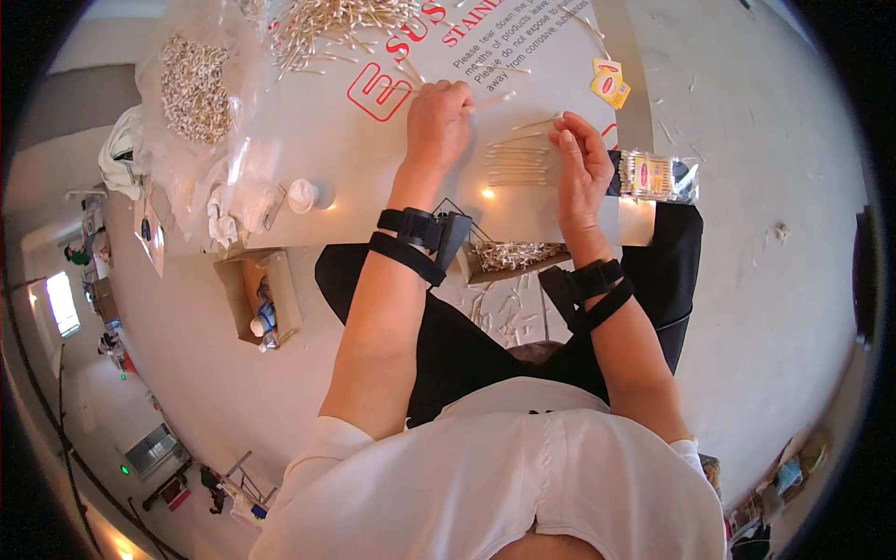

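Observation:
My left hand (pixel 439 121) is over the printed white tabletop with its fingers curled closed; a cotton swab (pixel 497 100) juts out from its right side. Slightly lower and to the right, my right hand (pixel 584 163) pinches the end of another cotton swab (pixel 537 123) between thumb and fingertips. Just below that swab, several cotton swabs (pixel 518 163) lie side by side in a loose row. Beside my right wrist sits a clear packet of cotton swabs (pixel 647 175) with a yellow label. Two yellow cards (pixel 609 84) rest farther up on the right.
A heap of loose cotton swabs (pixel 341 26) covers the table's far side. At left stands a clear plastic bag of swabs (pixel 196 89), with a small white cup (pixel 302 195) nearer me. Below the near edge are a box of swabs (pixel 513 257) and a cardboard box (pixel 245 299).

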A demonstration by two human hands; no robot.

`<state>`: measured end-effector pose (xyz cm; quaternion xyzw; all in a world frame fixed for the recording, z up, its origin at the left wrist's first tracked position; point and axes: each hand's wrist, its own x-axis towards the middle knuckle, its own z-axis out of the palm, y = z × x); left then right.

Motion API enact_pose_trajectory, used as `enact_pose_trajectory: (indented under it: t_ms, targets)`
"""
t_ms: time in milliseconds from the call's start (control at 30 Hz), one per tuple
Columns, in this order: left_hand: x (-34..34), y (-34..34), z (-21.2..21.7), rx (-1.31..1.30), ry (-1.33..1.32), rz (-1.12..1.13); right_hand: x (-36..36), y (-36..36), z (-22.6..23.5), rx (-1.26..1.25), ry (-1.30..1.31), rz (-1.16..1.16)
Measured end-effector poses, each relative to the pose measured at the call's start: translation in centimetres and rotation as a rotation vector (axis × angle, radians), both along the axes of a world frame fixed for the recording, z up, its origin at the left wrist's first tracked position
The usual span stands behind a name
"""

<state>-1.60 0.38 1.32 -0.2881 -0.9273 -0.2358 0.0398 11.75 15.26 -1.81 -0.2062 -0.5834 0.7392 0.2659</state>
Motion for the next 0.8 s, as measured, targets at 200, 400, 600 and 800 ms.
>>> enact_pose_trajectory:
  t_ms: [200,400,600,800]
  targets:
    - [-1.0,3.3,-0.3,0.202,-0.092,-0.183,0.4,0.0,0.3,0.037,0.013,-0.116]
    - [-2.7,5.2,-1.2,0.118,0.224,-0.098,-1.8,2.3,0.2,0.276,0.018,-0.044]
    - [0.5,4.1,-1.1,0.047,0.115,-0.194,-2.1,2.4,-0.6,0.364,-0.012,0.002]
    - [3.6,1.2,-1.5,0.269,-0.040,-0.103,-0.3,0.6,0.7,0.077,-0.064,0.147]
